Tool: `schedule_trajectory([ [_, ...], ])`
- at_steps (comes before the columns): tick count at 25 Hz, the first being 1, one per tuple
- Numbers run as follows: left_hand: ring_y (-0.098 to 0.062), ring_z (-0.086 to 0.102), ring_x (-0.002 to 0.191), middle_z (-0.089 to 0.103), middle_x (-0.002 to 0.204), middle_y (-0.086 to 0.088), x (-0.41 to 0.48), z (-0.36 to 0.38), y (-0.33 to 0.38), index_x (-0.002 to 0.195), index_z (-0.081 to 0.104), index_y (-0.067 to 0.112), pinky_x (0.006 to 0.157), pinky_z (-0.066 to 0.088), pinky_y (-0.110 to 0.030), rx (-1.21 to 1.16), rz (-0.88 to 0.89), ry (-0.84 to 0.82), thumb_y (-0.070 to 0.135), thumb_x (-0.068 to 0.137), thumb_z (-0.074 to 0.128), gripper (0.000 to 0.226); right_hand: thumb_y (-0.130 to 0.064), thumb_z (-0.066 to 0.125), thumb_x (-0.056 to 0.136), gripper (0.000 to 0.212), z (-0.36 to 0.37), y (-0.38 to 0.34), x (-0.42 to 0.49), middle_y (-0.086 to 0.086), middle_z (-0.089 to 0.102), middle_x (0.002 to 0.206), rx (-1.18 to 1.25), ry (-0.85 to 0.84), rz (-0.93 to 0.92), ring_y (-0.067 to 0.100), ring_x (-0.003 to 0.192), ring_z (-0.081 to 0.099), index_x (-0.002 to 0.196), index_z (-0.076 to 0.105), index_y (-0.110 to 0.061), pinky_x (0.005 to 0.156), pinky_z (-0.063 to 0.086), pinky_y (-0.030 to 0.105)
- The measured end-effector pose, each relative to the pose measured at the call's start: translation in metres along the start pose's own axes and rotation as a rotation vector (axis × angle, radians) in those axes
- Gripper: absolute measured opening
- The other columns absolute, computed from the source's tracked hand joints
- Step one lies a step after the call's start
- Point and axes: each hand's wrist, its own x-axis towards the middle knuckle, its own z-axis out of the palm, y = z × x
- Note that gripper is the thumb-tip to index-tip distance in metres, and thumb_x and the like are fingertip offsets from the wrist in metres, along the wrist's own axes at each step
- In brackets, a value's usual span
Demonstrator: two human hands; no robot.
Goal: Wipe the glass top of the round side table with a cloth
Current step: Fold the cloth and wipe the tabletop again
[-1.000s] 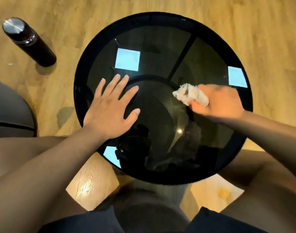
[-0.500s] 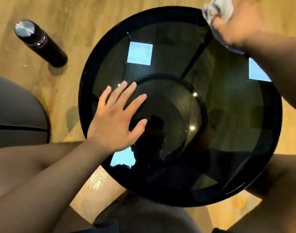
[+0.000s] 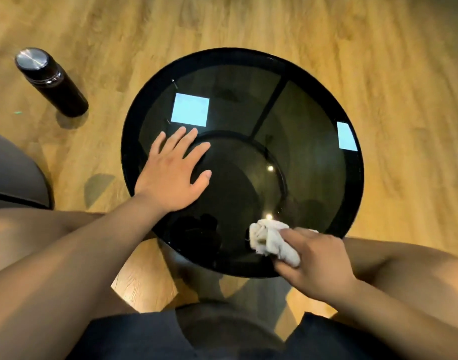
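Observation:
The round side table [image 3: 311, 131] has a dark glass top inside a black rim and stands between my knees. My left hand [image 3: 170, 175] lies flat on the left part of the glass, fingers spread, holding nothing. My right hand [image 3: 317, 263] grips a crumpled white cloth [image 3: 270, 239] and presses it on the glass at the near right edge. Part of the cloth is hidden under my fingers.
A black flask with a silver lid [image 3: 51, 81] stands on the wooden floor to the left of the table. A grey cushioned seat [image 3: 12, 172] fills the left edge. My bare knees flank the table's near side.
My right hand swept the cloth from mid right to the far rim, then back to the near right edge. My left hand stayed flat on the glass.

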Motion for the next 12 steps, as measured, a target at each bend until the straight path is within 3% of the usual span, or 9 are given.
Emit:
schedule_trajectory([
  [3,-0.024,0.013,0.153,0.024,0.164,-0.004,-0.004,0.004,0.0,0.149,0.036,0.029,0.124,0.008,-0.05,0.001,-0.002,0.005,0.06,0.093,0.021,0.066,-0.051,0.057,0.068,0.029,-0.001,0.009,0.012,-0.005,0.056,0.065,-0.086,-0.02,-0.161,0.024,0.055,0.062,0.083,0.063,-0.027,0.039,0.044,0.032],
  [5,-0.024,0.013,0.153,0.024,0.164,-0.004,-0.004,0.005,-0.001,0.15,0.036,0.028,0.124,0.009,-0.05,0.007,-0.002,0.011,0.059,0.093,0.022,0.065,-0.054,0.055,0.074,0.031,-0.007,0.019,0.049,-0.004,0.056,0.071,-0.142,0.054,-0.173,0.025,0.063,0.065,0.087,0.062,-0.027,0.046,0.048,0.033],
  [8,-0.025,0.016,0.153,0.027,0.163,-0.005,-0.004,0.004,0.0,0.148,0.037,0.027,0.123,0.013,-0.052,-0.002,-0.004,0.01,0.059,0.092,0.023,0.066,-0.053,0.052,0.084,0.025,-0.026,0.029,0.116,-0.004,0.053,0.076,-0.178,0.026,0.054,0.025,0.077,0.063,0.086,0.052,-0.028,0.063,0.049,0.035],
  [12,-0.026,0.019,0.152,0.03,0.162,-0.006,-0.002,0.003,-0.001,0.146,0.041,0.026,0.122,0.015,-0.053,-0.012,0.001,0.006,0.057,0.092,0.03,0.064,-0.048,0.056,0.085,0.034,-0.044,0.049,0.197,0.018,0.066,0.082,-0.132,0.256,0.092,0.043,0.081,0.065,0.093,0.06,-0.015,0.063,0.045,0.038],
])
